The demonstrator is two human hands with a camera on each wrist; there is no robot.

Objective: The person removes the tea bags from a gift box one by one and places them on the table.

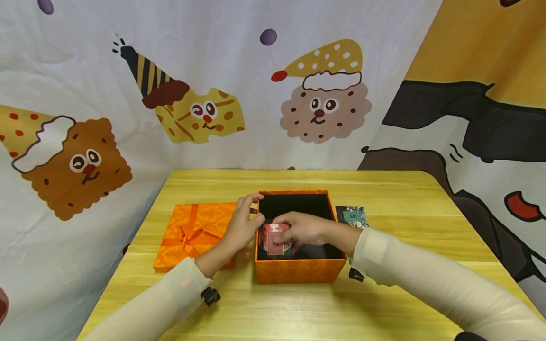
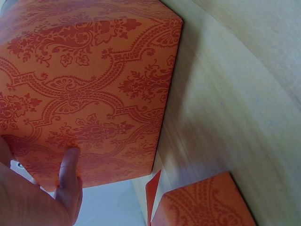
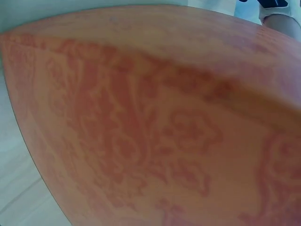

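- The right hand [image 1: 298,229] reaches down into the open orange box [image 1: 298,271] at the lower middle of the head view, its fingers curled round a small red packet [image 1: 269,239] in the box's near-left corner. The packet is down between the walls; whether it rests on the floor of the box I cannot tell.
- The left hand [image 1: 242,226] rests against the box's left wall, its fingers loosely bent at the rim and its thumb [image 2: 69,165] pressed flat on the patterned side in the left wrist view. It steadies the box and grasps nothing.
- Risk, as I judge it: the packet sits tight in the corner, so it could catch on the wall or rim and tilt or slip out of the fingers.
- Risk: a push from the right forearm, which crosses the right wall, could slide or tip the light box if the left hand's bracing eases.
- The right wrist view shows only blurred orange patterned card, so the grip cannot be checked from there.
- The orange lid [image 1: 194,232] with its ribbon bow lies flat just left of the box, under the left wrist; a sideways shove could knock it.
- A small dark card [image 1: 351,215] lies beside the box's right wall, partly hidden by the right sleeve.
- All this stands on a wooden table [image 1: 384,189], with a cartoon-printed cloth [image 1: 128,71] hung behind.
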